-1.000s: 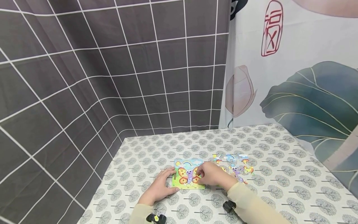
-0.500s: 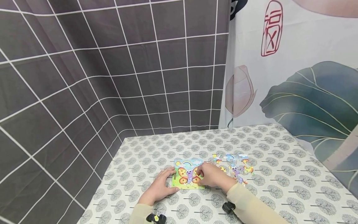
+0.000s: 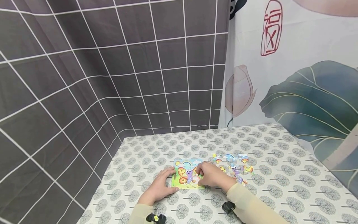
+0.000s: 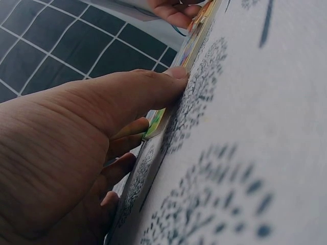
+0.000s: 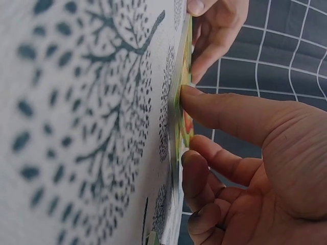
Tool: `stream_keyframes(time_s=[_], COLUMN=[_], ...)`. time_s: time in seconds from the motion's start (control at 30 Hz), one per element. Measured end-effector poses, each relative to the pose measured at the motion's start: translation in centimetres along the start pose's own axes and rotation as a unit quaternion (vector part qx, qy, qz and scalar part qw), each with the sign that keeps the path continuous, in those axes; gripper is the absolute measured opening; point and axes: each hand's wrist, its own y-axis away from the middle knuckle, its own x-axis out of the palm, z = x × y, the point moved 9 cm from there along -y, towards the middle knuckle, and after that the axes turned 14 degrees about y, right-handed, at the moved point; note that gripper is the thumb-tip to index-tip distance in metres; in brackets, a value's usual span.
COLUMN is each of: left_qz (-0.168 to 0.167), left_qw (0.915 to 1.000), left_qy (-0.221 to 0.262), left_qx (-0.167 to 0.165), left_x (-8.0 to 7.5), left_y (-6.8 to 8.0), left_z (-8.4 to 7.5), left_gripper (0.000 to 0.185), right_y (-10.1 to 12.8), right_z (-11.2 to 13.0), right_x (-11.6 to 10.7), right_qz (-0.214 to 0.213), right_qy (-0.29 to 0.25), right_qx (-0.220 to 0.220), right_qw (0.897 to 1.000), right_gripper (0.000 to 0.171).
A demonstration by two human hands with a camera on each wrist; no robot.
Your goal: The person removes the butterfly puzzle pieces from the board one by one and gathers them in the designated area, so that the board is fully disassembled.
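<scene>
A jigsaw puzzle board [image 3: 183,185] with a purple-bodied, orange-winged butterfly lies flat on the table. My left hand [image 3: 160,186] rests at its left side, fingers extended along the left edge and thumb on the near edge; in the left wrist view the thumb [image 4: 171,81] lies against the board's rim. My right hand [image 3: 213,175] is over the board's right side. Its thumb and forefinger pinch a puzzle piece [image 5: 188,122] with a red and yellow pattern, tilted at the board's edge. Much of this piece is hidden by the fingers in the head view.
Several loose puzzle pieces [image 3: 236,170] lie spread on the tree-print tablecloth [image 3: 193,200], just right of the board and close to the right hand. A dark grid curtain [image 3: 167,77] and a white printed curtain [image 3: 246,93] hang behind the table.
At the lower right wing, a paler patch now shows where the wing picture was, with the right hand's fingers pinching there. The left hand and the board stay in place.
</scene>
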Motion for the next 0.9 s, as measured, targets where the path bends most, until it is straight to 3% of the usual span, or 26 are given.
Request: stream_keyframes(time_s=[0.23,0.5,0.9], left_qz=[-0.001,-0.002,-0.003], left_qw=[1.0000,1.0000,1.0000], left_qy=[0.000,0.004,0.005], left_qx=[-0.001,0.000,0.004], left_x=[0.02,-0.06,0.01], left_y=[-0.02,-0.08,0.00], left_z=[0.19,0.23,0.15], left_gripper=[0.077,0.077,0.077], right_y=[0.05,-0.17,0.16], right_z=[0.38,0.11,-0.27], right_x=[-0.17,-0.23,-0.87], right_qz=[-0.007,-0.007,0.006], right_qy=[-0.011,-0.045,-0.113], right_qx=[-0.021,-0.038,-0.038], right_qw=[1.000,0.998,0.993], right_gripper=[0.042,0.020,0.019])
